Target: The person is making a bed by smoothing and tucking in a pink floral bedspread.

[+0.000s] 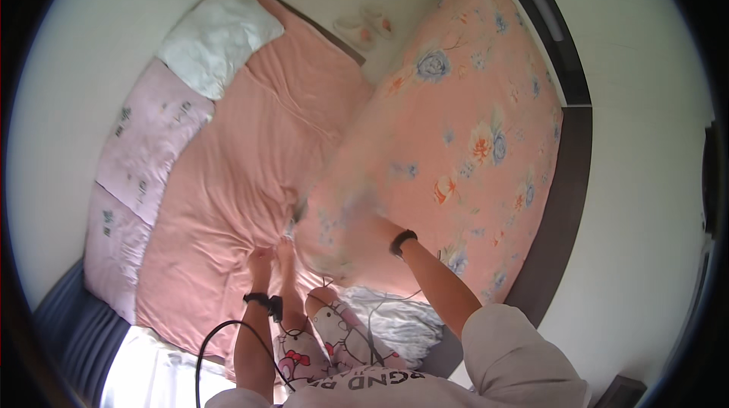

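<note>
A pink floral quilt (456, 157) with blue and orange flowers spreads over the right side of the bed. My right hand (370, 227) rests against its near left part, below a dark wristband. Motion smears the hand's fingers and the quilt's edge, so a grip cannot be made out. On the left lies a plain pink bed sheet (250, 119), wrinkled toward me. My left hand (260, 256) is down at its near end, beside my bare leg (286, 271). The fingers of that hand are not distinct against the similar-coloured cloth.
A pale pillow (220, 39) lies at the far left, with lilac printed cushions (152, 127) along the left edge. Slippers (364, 26) are on the floor beyond the bed. A dark bed frame (558, 218) borders the right. A black cable (201, 355) loops near my left arm.
</note>
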The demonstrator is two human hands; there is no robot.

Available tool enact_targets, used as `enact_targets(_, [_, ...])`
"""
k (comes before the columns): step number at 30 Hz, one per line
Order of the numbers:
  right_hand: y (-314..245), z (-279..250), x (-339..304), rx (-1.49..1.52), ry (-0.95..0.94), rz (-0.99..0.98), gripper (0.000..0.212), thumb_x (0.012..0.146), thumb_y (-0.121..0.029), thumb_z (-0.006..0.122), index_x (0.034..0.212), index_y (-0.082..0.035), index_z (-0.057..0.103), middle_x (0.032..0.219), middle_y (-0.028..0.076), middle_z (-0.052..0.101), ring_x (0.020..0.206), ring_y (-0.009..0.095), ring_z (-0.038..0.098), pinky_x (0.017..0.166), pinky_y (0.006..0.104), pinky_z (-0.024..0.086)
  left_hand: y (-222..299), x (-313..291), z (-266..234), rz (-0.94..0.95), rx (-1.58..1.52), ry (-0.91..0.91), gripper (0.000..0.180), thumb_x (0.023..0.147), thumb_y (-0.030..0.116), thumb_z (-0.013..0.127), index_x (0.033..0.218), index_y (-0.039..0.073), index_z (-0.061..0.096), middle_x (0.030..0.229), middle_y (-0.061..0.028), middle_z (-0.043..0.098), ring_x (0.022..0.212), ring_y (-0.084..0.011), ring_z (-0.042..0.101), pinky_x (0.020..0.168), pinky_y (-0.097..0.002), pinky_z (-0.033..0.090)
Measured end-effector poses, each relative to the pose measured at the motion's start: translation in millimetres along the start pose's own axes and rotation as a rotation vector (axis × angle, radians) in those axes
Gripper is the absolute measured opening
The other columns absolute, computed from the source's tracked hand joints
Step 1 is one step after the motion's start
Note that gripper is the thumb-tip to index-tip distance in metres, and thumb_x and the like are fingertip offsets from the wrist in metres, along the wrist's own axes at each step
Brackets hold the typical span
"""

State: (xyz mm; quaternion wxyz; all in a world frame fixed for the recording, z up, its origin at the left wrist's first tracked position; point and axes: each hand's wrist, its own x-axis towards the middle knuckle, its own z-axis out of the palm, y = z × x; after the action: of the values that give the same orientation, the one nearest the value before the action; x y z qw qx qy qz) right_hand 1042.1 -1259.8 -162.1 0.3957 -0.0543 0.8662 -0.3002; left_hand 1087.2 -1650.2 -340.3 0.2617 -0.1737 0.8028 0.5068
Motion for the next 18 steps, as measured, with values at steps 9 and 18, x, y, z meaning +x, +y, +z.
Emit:
enact_targets(9, [-208.1, -124.8, -159.1, 0.017, 0.212, 0.033, 0.024, 0.098, -0.023, 0.051, 0.107, -0.006, 0.065, 0.097, 0.017, 0.068, 0.089, 0.030, 0.066, 0.079, 0.0388, 0.051, 82.3, -51.7, -391.0, -0.469, -0.412, 0.571, 0.039, 0.093, 0.040, 0.063, 0.115, 0.008, 0.060, 0.105, -0.0014, 0.061, 0.090, -0.0177, 0.059, 0.070, -0.0355, 0.042])
enact_targets(18, [-415.9, -341.2, -296.8, 0.469, 0.765, -0.459, 0.024, 0.089, -0.005, 0.064, 0.113, -0.001, 0.067, 0.108, 0.011, 0.069, 0.098, 0.025, 0.066, 0.085, 0.0335, 0.050, 136.5, -91.5, -373.7, -0.598, -0.334, 0.266, 0.020, 0.089, 0.024, 0.062, 0.106, 0.013, 0.061, 0.087, -0.0030, 0.060, 0.078, -0.0193, 0.063, 0.061, -0.0362, 0.048])
